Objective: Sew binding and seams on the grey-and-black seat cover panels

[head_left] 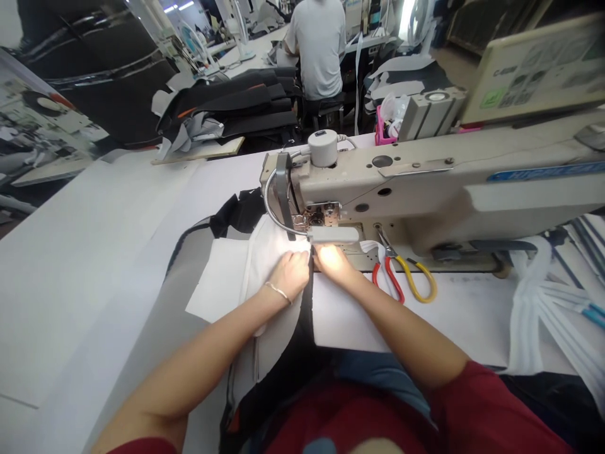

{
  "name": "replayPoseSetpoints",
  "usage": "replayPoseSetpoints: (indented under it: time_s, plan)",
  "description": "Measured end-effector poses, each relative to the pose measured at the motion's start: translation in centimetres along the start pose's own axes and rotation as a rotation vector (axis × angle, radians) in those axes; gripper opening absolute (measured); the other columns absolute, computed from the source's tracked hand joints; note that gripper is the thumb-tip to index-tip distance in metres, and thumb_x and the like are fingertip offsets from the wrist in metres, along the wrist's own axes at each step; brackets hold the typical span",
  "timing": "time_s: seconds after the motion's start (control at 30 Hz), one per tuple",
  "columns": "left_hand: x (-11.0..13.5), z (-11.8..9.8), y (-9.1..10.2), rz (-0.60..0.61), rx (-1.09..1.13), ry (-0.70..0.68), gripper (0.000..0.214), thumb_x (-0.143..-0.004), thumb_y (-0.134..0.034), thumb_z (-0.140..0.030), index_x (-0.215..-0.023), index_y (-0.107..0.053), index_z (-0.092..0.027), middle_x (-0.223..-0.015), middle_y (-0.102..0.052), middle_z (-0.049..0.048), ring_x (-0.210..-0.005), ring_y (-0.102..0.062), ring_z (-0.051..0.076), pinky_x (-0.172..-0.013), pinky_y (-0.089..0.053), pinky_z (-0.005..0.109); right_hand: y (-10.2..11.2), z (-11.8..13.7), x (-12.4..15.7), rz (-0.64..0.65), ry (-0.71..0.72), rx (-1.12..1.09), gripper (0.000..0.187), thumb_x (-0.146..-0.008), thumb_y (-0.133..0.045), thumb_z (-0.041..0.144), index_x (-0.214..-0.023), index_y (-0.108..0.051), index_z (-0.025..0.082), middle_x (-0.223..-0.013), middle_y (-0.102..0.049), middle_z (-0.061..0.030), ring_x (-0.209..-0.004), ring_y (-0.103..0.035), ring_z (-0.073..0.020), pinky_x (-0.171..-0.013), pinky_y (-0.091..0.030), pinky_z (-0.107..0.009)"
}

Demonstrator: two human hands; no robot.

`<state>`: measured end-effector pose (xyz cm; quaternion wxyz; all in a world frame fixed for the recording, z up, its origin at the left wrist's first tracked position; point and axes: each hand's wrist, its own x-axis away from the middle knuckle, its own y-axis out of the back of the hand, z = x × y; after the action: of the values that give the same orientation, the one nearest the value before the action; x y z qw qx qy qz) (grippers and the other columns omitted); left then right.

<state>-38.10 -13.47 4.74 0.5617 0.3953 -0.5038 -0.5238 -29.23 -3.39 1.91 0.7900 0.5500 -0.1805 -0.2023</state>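
Observation:
My left hand, a thin bracelet on its wrist, lies on the white and grey fabric piece just left of the needle area, fingers curled down on the cloth. My right hand presses the same fabric right under the lamp of the sewing machine, brightly lit, fingers bent. A black edge strip of the fabric runs between my hands toward my lap. Both hands hold the cloth at the presser foot.
Red-handled and yellow-handled scissors lie right of my right hand. White straps hang at the right edge. The white table spreads left. Stacked dark fabric and a seated person in a grey shirt are behind.

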Motion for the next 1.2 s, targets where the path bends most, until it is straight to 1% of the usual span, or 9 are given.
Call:
replayPoseSetpoints:
  time_s: [0.07, 0.2, 0.3, 0.4, 0.6, 0.7, 0.93, 1.07, 1.2]
  plan:
    - [0.9, -0.6, -0.1, 0.009, -0.02, 0.016, 0.027, -0.079, -0.031, -0.006, -0.087, -0.057, -0.007, -0.097, -0.053, 0.0158, -0.087, -0.048, 0.021, -0.075, -0.04, 0.035, 0.4, 0.7, 1.9, -0.027, 0.101, 0.084, 0.019, -0.077, -0.038, 0.011, -0.079, -0.056, 0.012, -0.079, -0.059, -0.0132, -0.069, -0.056, -0.0197, -0.055, -0.034, -0.027]
    - [1.8, 0.2, -0.4, -0.006, 0.071, 0.129, 0.03, -0.078, -0.031, -0.003, -0.095, -0.055, -0.009, -0.104, -0.054, 0.0116, -0.091, -0.048, 0.018, -0.077, -0.042, 0.03, -0.1, 2.6, 6.0, -0.081, 0.643, 0.21, 0.02, -0.076, -0.037, 0.004, -0.072, -0.055, 0.012, -0.061, -0.054, -0.0069, -0.054, -0.051, -0.0156, -0.05, -0.027, -0.027]
    - [1.6, 1.4, -0.8, -0.023, 0.21, 0.162, 0.04, -0.07, -0.034, 0.001, -0.101, -0.055, -0.014, -0.113, -0.053, 0.0039, -0.098, -0.046, 0.015, -0.086, -0.041, 0.026, -1.1, 3.1, 6.8, -0.154, 0.884, 0.277, 0.022, -0.077, -0.033, 0.002, -0.074, -0.053, 0.01, -0.056, -0.051, -0.0045, -0.047, -0.045, -0.0125, -0.049, -0.023, -0.027]
    - [1.3, 2.0, -1.2, -0.016, 0.279, 0.173, 0.045, -0.065, -0.035, 0.002, -0.1, -0.057, -0.016, -0.114, -0.053, 0.0008, -0.099, -0.046, 0.014, -0.09, -0.039, 0.025, -2.4, 2.7, 5.8, -0.232, 0.903, 0.316, 0.024, -0.077, -0.031, 0.001, -0.075, -0.053, 0.009, -0.056, -0.05, -0.0041, -0.046, -0.043, -0.0113, -0.049, -0.021, -0.027]
    - [1.2, 1.3, -1.5, -0.05, 0.227, 0.138, 0.044, -0.065, -0.035, 0.002, -0.101, -0.057, -0.013, -0.115, -0.053, 0.0041, -0.097, -0.047, 0.015, -0.089, -0.04, 0.027, -4.4, 1.7, 5.2, -0.323, 0.802, 0.23, 0.022, -0.078, -0.031, 0.005, -0.076, -0.052, 0.012, -0.062, -0.051, -0.0044, -0.051, -0.045, -0.0124, -0.05, -0.021, -0.028]
    - [1.2, 0.4, -1.3, -0.046, 0.165, 0.129, 0.04, -0.068, -0.037, 0.0, -0.101, -0.055, -0.013, -0.116, -0.052, 0.0056, -0.095, -0.047, 0.017, -0.085, -0.043, 0.028, -4.4, 1.3, 5.6, -0.304, 0.775, 0.188, 0.022, -0.077, -0.031, 0.005, -0.076, -0.052, 0.012, -0.061, -0.05, -0.0044, -0.052, -0.045, -0.013, -0.05, -0.022, -0.028]
    - [0.8, -1.1, -1.6, -0.046, 0.042, 0.168, 0.025, -0.071, -0.04, -0.003, -0.085, -0.057, -0.014, -0.112, -0.052, 0.0068, -0.088, -0.047, 0.018, -0.078, -0.045, 0.03, -3.7, 0.6, 5.9, -0.191, 0.787, 0.164, 0.019, -0.069, -0.036, 0.002, -0.074, -0.052, 0.011, -0.057, -0.051, -0.0043, -0.05, -0.045, -0.0135, -0.047, -0.022, -0.027]
    - [0.8, -1.3, -2.1, -0.106, 0.079, 0.169, 0.02, -0.073, -0.042, -0.006, -0.082, -0.058, -0.013, -0.11, -0.052, 0.0096, -0.089, -0.047, 0.019, -0.082, -0.043, 0.03, -3.6, 0.7, 5.9, -0.183, 0.783, 0.16, 0.02, -0.068, -0.036, 0.002, -0.074, -0.053, 0.01, -0.057, -0.052, -0.0044, -0.049, -0.047, -0.0139, -0.046, -0.024, -0.027]
    - [0.7, -1.1, -2.2, -0.133, 0.17, 0.175, 0.015, -0.078, -0.046, -0.022, -0.081, -0.058, -0.013, -0.104, -0.054, 0.0103, -0.093, -0.046, 0.02, -0.083, -0.043, 0.031, -3.6, 0.6, 5.7, -0.222, 0.809, 0.179, 0.022, -0.07, -0.034, 0.001, -0.076, -0.054, 0.008, -0.067, -0.058, -0.0101, -0.057, -0.051, -0.0154, -0.049, -0.028, -0.028]
